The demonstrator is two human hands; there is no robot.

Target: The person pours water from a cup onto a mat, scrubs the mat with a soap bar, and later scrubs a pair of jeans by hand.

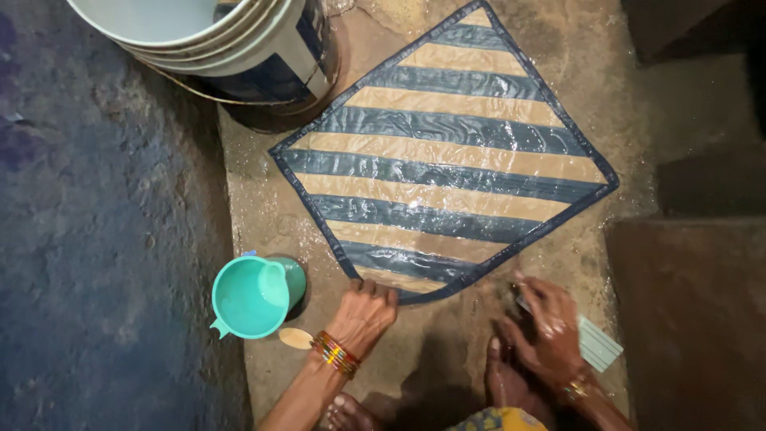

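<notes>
Your left hand [365, 313] presses the wet striped mat's [447, 152] near corner; your right hand [546, 327] grips a scrubbing brush [597, 343].

1. Striped mat [447, 160]: woven plastic sheet in blue and tan bands, wet and glossy, with a stitched dark blue edging.
2. Slab [263, 215]: rough, pitted concrete, darkened and shiny where wetted.
3. Mug [249, 297]: smooth turquoise plastic with a dull sheen.
4. Bucket [263, 40]: smooth white plastic, faintly glossy, with a thin wire handle.
5. Brush [597, 343]: pale ribbed plastic, seen beside the wet, glistening right hand [546, 327].
6. Bangles [335, 353]: glossy multicoloured rings worn at the left hand [365, 307].
</notes>
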